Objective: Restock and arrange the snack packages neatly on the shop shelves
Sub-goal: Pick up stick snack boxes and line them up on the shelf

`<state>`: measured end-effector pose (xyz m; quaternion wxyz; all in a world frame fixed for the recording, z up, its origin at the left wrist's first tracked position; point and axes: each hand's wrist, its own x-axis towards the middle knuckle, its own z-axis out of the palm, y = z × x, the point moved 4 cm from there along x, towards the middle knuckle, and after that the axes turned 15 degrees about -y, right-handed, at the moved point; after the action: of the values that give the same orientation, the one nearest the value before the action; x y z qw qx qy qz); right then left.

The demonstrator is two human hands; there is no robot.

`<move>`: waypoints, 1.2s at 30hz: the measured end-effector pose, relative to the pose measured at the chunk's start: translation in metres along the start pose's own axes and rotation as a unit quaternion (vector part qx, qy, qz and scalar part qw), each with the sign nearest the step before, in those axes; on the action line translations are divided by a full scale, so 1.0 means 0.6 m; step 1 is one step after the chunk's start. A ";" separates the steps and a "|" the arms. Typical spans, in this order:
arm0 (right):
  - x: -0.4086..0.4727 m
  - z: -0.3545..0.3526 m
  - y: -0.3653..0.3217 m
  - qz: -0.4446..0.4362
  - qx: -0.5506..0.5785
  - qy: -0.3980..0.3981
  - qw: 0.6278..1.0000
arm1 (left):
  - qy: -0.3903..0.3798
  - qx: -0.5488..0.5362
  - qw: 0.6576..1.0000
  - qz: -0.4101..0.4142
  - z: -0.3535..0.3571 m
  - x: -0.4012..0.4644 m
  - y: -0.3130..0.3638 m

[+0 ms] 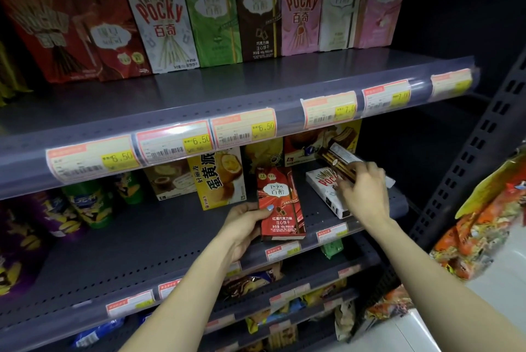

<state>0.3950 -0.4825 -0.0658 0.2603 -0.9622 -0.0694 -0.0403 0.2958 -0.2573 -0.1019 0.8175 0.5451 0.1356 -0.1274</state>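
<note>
L hand [245, 219] gripped upright red cardboard Pejoy box [280, 203]; R hand [363, 189], just right of it, pinched slanted dark-brown biscuit-stick box [337, 162] above flat white Pocky box [327, 191].

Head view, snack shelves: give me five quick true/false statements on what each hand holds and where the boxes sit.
1. The left hand holds a red box. True.
2. The right hand is empty. False: it pinches a dark box.
3. A white Pocky box lies flat on the middle shelf. True.
4. The top-shelf boxes lie flat. False: they stand upright in a row.
5. The red box stands among the top-shelf boxes. False: it is held over the middle shelf.
</note>
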 end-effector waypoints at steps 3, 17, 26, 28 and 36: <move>0.013 0.001 0.019 0.016 -0.112 -0.020 0.993 | -0.002 0.007 1.000 -0.001 0.000 -0.002 -0.001; 0.030 0.005 0.028 0.021 -0.157 -0.044 0.986 | -0.006 0.014 1.000 0.005 -0.007 -0.012 -0.006; 0.004 0.008 0.025 0.006 -0.032 -0.006 0.999 | -0.003 0.012 1.000 0.004 -0.011 -0.018 -0.013; -0.016 0.012 0.017 0.013 -0.032 0.023 0.999 | -0.002 0.010 1.000 0.005 -0.012 -0.019 -0.014; -0.070 0.048 0.002 0.113 -0.043 -0.011 0.993 | -0.003 0.018 1.000 0.002 -0.006 -0.020 -0.023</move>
<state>0.3549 -0.4736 -0.0960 0.2205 -0.9746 0.0390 -0.0035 0.2797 -0.2586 -0.1105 0.8081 0.5598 0.1294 -0.1299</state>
